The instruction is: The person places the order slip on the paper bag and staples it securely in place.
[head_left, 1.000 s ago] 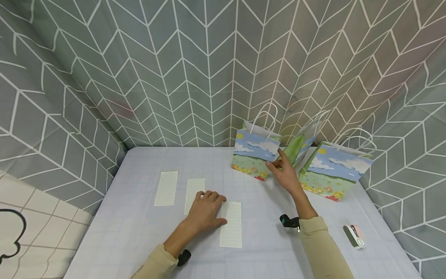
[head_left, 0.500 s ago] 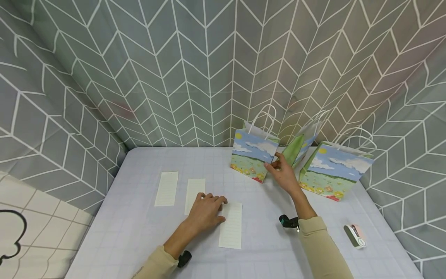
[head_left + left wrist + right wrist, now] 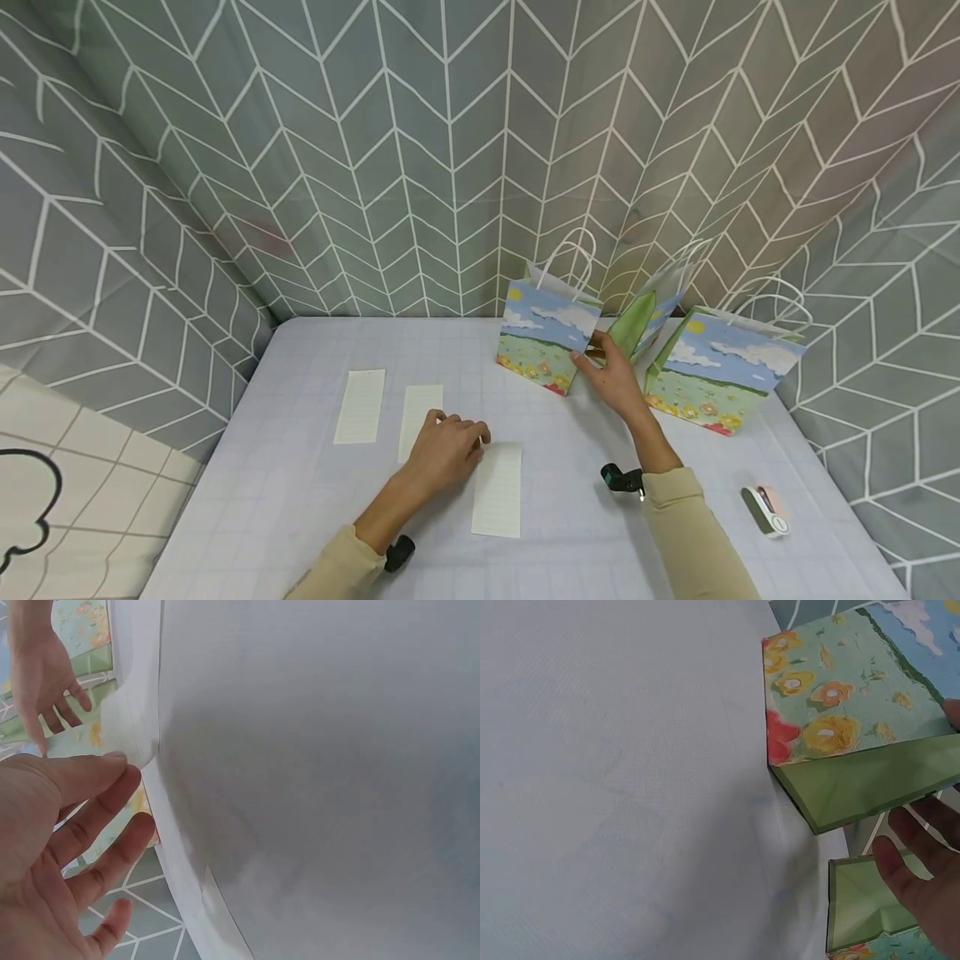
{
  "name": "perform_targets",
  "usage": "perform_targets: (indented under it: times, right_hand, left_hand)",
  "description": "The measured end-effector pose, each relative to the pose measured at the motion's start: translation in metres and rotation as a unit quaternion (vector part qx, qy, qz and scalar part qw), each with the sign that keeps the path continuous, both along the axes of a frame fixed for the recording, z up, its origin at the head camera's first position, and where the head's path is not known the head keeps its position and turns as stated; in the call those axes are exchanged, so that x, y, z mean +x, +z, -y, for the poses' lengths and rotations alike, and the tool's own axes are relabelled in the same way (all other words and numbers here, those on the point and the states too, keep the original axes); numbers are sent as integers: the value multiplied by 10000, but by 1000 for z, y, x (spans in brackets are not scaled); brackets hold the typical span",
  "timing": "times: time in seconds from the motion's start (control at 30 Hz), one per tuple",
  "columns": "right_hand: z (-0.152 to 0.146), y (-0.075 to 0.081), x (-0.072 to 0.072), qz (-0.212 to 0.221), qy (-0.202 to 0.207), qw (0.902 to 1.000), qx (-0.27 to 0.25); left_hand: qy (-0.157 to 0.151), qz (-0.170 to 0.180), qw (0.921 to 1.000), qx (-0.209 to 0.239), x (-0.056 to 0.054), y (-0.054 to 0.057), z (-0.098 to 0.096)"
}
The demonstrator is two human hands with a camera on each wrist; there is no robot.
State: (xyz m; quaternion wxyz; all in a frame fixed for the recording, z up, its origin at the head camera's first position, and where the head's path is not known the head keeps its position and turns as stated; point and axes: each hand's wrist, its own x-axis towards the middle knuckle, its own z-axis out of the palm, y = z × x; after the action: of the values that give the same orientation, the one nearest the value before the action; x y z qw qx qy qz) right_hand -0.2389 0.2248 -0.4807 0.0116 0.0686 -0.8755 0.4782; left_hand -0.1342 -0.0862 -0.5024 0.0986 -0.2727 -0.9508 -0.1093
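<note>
The flowered bag (image 3: 543,337), blue sky above a green meadow, stands on the cloth-covered desk (image 3: 570,550). At its right side is the person's right hand (image 3: 613,379), its grip narrow and holding that side, thumb on the printed front and fingers reaching round behind.

In front of the flowered bag and a little to its left lies the lined slip (image 3: 497,496). The left hand (image 3: 442,458) has a narrow grip too: thumb and forefinger pinch the slip near its far left corner. I can't tell how far that corner is lifted.

Two more slips, the middle slip (image 3: 421,417) and the outer slip (image 3: 360,407), lie left of the flowered bag. To its right stand a slanted bag (image 3: 633,325) and, farther over, a wider bag (image 3: 712,371). A small green, white and pink gadget (image 3: 763,511) sits well to the right and nearer the person. Behind the flowered bag hangs a grey patterned curtain (image 3: 450,167).
</note>
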Motion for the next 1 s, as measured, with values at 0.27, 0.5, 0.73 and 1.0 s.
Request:
perform_targets:
  times: [0.27, 0.5, 0.73, 1.0]
  right_hand:
    - [2, -1, 2, 62, 162, 9998, 27]
    - [3, -1, 4, 76, 369, 9993, 24]
    - [5, -1, 5, 21, 577, 9983, 76]
    - [11, 1, 11, 29, 728, 9973, 131]
  left_hand:
    - [46, -174, 9994, 285, -1, 5, 2]
    - [21, -192, 9989, 438, -4, 10, 4]
    - [-15, -249, 9960, 864, -8, 16, 7]
    - [-58, -414, 9941, 1000, -12, 27, 7]
